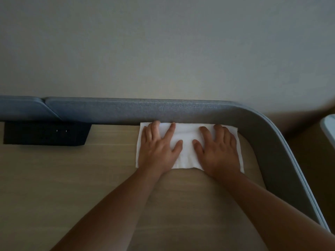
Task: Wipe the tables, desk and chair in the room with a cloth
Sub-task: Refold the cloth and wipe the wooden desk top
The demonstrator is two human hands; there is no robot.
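Both hands flat on cloth at far right corner of desk

White cloth (186,142) lay spread on the wooden desk (72,178), far edge touching the grey padded screen (163,111). Left hand (159,147) and right hand (217,151) pressed it, fingers straight and splayed, gripping nothing. Looked thin, soft, light; likely to bunch, so best worked under flat palms

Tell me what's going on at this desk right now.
A person is wiping a light wood desk top with a white rectangular cloth. Both hands lie flat on it with fingers spread, the left hand on its left half and the right hand on its right. The cloth sits at the desk's far right corner, its far edge against the grey fabric-covered surround. A black box sits further left.
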